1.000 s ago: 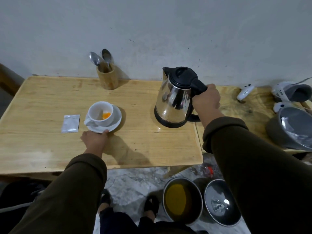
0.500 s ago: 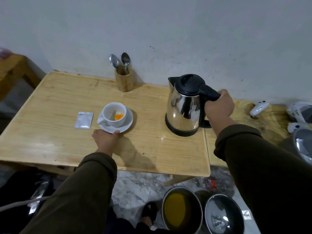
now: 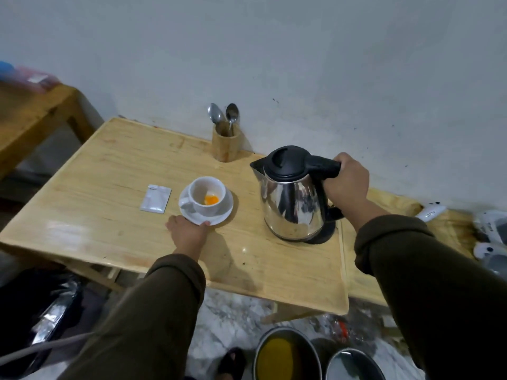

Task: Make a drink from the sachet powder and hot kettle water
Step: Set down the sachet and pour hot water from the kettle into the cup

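Observation:
A white cup (image 3: 207,194) with orange powder (image 3: 211,200) at its bottom stands on a white saucer (image 3: 222,215) on the wooden table (image 3: 115,182). My left hand (image 3: 188,233) holds the saucer's near rim. A silver sachet (image 3: 155,198) lies flat just left of the saucer. To the right stands a steel kettle (image 3: 292,207) with a black lid, tilted slightly, spout toward the cup. My right hand (image 3: 346,181) is shut on its black handle.
A wooden holder (image 3: 225,145) with two spoons stands at the back by the wall. White devices (image 3: 491,229) lie on a second table at far right. Two metal bowls (image 3: 286,355) sit on the floor below. A brown wooden bench (image 3: 30,116) is at left.
The view has swung so the table sits more to the right. The kettle has tipped and lifted a little toward the cup in my right hand. My left hand stays on the saucer.

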`<state>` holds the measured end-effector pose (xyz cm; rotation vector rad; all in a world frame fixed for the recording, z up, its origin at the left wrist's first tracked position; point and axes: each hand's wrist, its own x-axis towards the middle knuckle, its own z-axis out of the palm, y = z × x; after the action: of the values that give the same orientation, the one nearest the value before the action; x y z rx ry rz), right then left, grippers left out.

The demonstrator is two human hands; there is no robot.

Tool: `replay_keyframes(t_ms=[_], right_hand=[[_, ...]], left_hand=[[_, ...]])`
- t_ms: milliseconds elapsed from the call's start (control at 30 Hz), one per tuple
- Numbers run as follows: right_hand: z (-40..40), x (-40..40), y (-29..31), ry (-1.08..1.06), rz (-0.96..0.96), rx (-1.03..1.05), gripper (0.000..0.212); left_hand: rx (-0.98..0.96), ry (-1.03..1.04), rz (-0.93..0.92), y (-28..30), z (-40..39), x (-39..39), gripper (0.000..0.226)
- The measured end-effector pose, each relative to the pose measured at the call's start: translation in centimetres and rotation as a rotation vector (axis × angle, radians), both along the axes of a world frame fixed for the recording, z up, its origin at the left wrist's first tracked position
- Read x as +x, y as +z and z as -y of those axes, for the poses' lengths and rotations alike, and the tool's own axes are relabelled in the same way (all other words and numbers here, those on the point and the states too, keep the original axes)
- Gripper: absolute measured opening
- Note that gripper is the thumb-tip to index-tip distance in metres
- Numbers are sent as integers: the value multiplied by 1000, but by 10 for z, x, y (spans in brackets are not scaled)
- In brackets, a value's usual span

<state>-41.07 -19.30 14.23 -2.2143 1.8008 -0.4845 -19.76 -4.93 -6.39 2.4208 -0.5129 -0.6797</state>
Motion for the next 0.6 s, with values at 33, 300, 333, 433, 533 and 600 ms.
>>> replay_keyframes(t_ms=[33,300,333,433,533,600], right_hand=[[-1,4,1,7,-6,3,21],[-3,31,5,123,-94,-59,26],[-3,34,5,139,-116,-71,25],[-3,42,6,186,-184,-86,21],[-5,50,7,235,-236,-98,19],[-6,56,6,257,-287,-121,18]], left_hand=[[1,5,-9,-1,0,1,63],[-28,39,-37,-3,2,1,65],[-37,45,-47,-3,2,1,65],[-48,51,-59,-4,3,2,66],[-58,70,-72,-3,4,1,67],[-73,95,-92,-1,4,1,68]])
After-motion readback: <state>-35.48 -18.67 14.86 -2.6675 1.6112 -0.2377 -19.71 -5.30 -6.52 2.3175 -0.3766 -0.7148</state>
